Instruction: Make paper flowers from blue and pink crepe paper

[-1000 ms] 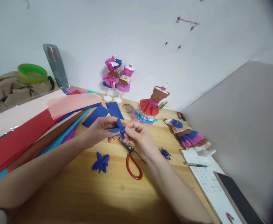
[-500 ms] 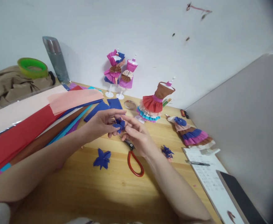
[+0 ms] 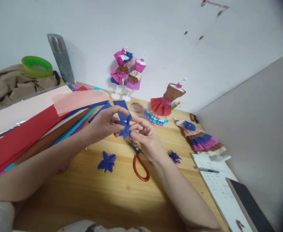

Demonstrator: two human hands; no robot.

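Observation:
Between my two hands, above the table, is a blue crepe-paper flower [image 3: 125, 131] with pointed petals. My left hand [image 3: 106, 124] pinches its left side between thumb and fingers. From the right, my right hand [image 3: 143, 135] pinches the opposite edge, its fingers curled. One petal stands up between the index fingertips. Below the hands lie scissors [image 3: 141, 167] with red handles, blades partly opened and pointing away from me. A second blue paper flower [image 3: 107, 161] rests flat on the wood to their left. Behind my right wrist sits a dark blue fringed flower [image 3: 174, 157].
Stacked coloured paper sheets [image 3: 42, 119] cover the left side. Mini mannequins in paper dresses [image 3: 165, 106] stand along the wall. At right lie another paper dress [image 3: 201, 138], a written sheet [image 3: 211, 180] with a pen, and a dark tablet-like slab [image 3: 250, 203]. A bottle [image 3: 61, 58] stands at back left.
My left index finger has lifted and a petal now stands upright between the fingertips. More of the flower shows. The whole view has shifted slightly.

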